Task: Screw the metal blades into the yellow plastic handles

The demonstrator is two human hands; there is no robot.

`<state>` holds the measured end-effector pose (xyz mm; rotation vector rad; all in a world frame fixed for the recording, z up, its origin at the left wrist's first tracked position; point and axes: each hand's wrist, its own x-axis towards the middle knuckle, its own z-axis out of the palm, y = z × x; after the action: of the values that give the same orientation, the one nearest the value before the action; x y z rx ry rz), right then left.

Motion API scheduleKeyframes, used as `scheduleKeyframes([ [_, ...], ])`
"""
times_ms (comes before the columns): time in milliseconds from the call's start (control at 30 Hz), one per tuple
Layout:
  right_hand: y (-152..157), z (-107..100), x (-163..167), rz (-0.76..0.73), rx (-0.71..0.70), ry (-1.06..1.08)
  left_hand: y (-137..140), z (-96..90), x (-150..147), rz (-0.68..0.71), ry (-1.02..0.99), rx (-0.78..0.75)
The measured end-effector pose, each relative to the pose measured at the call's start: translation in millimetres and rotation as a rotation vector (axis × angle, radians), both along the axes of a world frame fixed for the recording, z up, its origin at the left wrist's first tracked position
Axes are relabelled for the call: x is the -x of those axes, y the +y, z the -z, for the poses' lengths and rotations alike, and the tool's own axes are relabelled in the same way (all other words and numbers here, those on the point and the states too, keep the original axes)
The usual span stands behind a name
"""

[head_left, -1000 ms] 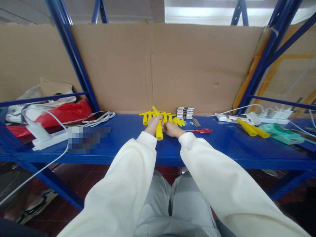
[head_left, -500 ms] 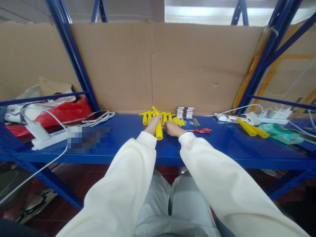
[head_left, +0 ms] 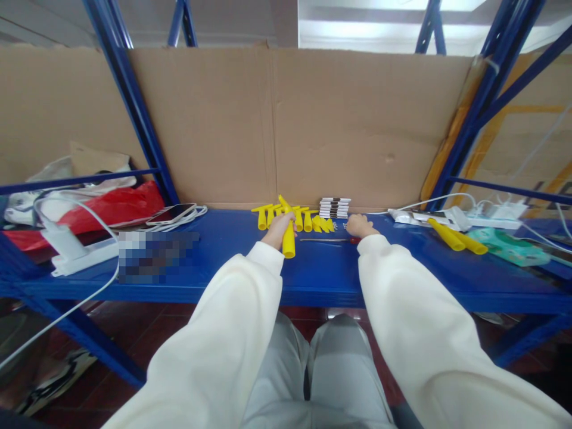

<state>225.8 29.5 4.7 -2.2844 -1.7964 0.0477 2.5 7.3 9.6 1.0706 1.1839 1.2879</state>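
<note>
My left hand (head_left: 279, 230) is closed around a yellow tapered plastic handle (head_left: 289, 244), its wide round end towards me and its thin end pointing at the cardboard. My right hand (head_left: 358, 226) is over the shelf with curled fingers pointing down; what they pinch, if anything, is hidden. Just in front of that hand lies a screwdriver (head_left: 328, 240), its red grip partly covered by the hand and sleeve. Between the hands are small yellow pieces (head_left: 322, 224) and tiny metal parts (head_left: 335, 226). More yellow T-shaped handles (head_left: 262, 219) lie behind the left hand.
A stack of small white packets (head_left: 334, 208) stands against the cardboard wall (head_left: 348, 131). At right are two yellow cones (head_left: 460, 238), a green packet (head_left: 513, 245) and a power strip (head_left: 498, 219). A phone (head_left: 172, 213), cables and a red bag (head_left: 120, 205) lie left.
My right hand has moved right, from beside the yellow handle to beyond the screwdriver grip, now covering the flat grey metal pieces there. My left hand keeps hold of the handle.
</note>
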Motion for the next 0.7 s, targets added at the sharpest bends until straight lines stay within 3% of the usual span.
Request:
scheduleKeyframes([
  [367, 18.5, 9.9, -7.6, 0.027, 0.023, -0.033, -4.5, -1.4, -0.4, 0.045, 0.04, 0.004],
  [700, -8.7, 3.3, -12.5, 0.052, -0.136, 0.113, -12.4, -3.9, -12.4, 0.147, 0.125, 0.031],
])
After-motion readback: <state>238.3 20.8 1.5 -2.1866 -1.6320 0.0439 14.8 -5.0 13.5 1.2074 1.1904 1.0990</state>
